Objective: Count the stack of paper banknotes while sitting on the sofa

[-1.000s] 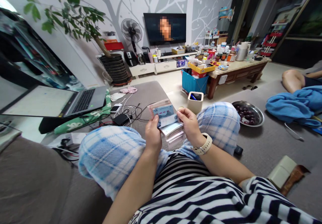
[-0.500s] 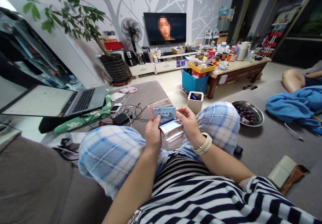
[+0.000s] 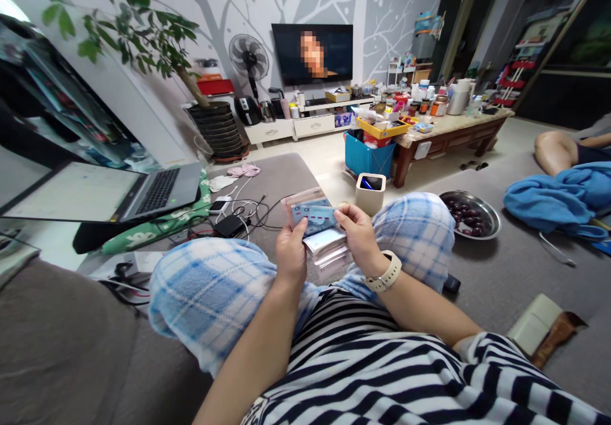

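A card holder [image 3: 326,242] with several clear plastic sleeves is spread open above my lap. My left hand [image 3: 291,250] is closed on its left side, thumb on top. A blue card [image 3: 317,215] with a row of red marks lies against an upper sleeve. Between thumb and fingers, my right hand [image 3: 359,231] pinches the card's right end. The lower sleeves hang just beside my right palm; whether the palm touches them I cannot tell. The card's lower left part is partly covered by my left thumb.
An open laptop [image 3: 169,189] and tangled cables [image 3: 248,212] lie on the left. Ahead stands a beige bin [image 3: 370,199]. To the right are a metal bowl [image 3: 491,228] of dark round fruit, a blue cloth [image 3: 548,199], a pale green case [image 3: 537,323] and another person's leg [image 3: 554,151].
The blue card has shifted slightly to the right and sticks out further past the sleeve's edge, with my right fingers on it. My left hand keeps its place on the holder.
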The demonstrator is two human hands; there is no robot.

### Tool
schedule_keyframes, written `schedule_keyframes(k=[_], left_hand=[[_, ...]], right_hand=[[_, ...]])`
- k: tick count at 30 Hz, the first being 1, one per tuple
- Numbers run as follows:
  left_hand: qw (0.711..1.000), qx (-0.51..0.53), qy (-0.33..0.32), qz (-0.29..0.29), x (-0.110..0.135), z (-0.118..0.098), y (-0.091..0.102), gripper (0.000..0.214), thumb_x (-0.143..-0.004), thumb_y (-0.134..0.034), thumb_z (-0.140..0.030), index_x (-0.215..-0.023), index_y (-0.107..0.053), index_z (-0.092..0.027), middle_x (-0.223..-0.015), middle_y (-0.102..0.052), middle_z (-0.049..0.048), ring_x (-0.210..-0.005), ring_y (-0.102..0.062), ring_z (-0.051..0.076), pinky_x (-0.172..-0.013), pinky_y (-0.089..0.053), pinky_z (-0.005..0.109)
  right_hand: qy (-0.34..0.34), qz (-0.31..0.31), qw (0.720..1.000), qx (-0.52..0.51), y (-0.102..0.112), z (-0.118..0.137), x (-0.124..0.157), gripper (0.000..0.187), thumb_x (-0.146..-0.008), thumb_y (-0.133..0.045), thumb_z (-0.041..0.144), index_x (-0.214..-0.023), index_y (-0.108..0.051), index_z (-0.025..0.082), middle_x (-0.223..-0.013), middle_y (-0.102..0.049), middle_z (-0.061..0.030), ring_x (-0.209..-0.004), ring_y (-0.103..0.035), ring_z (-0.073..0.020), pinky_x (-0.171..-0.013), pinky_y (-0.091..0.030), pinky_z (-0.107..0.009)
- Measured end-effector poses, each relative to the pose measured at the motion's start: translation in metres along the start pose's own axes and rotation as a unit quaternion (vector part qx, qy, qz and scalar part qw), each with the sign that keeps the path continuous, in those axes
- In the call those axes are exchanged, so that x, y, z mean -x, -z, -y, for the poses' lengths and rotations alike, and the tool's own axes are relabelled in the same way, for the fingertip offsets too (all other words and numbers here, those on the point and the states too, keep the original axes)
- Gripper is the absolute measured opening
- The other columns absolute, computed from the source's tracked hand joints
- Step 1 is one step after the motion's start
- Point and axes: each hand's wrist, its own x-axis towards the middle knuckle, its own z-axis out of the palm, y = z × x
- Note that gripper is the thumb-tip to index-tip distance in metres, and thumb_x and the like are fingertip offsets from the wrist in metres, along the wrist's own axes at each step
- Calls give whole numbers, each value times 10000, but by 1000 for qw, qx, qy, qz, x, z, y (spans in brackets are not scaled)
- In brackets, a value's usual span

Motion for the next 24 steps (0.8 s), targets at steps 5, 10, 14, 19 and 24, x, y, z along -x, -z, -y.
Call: schedule_keyframes(k=[5,10,14,19,24], left_hand=[[997,-17,-10,-77,-1,1,-1,331,-616,-761,-396,-811,-713,-132,-707,-707,37,-810,-690,233,-811,-519,341],[995,-11,-9,-96,-4,2,0,300,-621,-737,-387,-782,-712,-135,-687,-701,28,-748,-690,215,-793,-525,338],[997,7,-9,-75,-7,4,2,317,-611,-741,-393,-787,-709,-131,-706,-708,34,-725,-689,215,-762,-534,344],[997,-4,-2,-77,-8,4,4,343,-615,-733,-409,-809,-708,-127,-695,-703,34,-706,-685,211,-737,-534,339],[993,-53,-13,-100,-9,4,5,337,-616,-722,-426,-778,-703,-130,-684,-697,30,-678,-671,194,-704,-524,315]], right_hand=[[1,4,1000,-1,0,-1,0,211,-747,-646,370,-714,-544,188,-606,-440,54,-559,-348,-91,-547,-285,-243],[-3,4,1000,-11,1,-3,-1,202,-737,-658,357,-716,-549,188,-613,-451,51,-567,-355,-92,-552,-282,-244],[0,9,1000,-16,0,-2,-1,187,-745,-650,340,-707,-548,188,-608,-444,50,-573,-353,-93,-549,-273,-245],[-2,7,1000,-8,-1,-1,0,195,-742,-648,342,-703,-537,186,-595,-432,55,-559,-338,-90,-543,-265,-247],[-5,1,1000,2,-2,-5,-2,207,-733,-641,359,-695,-531,188,-602,-440,51,-568,-354,-98,-548,-276,-250]])
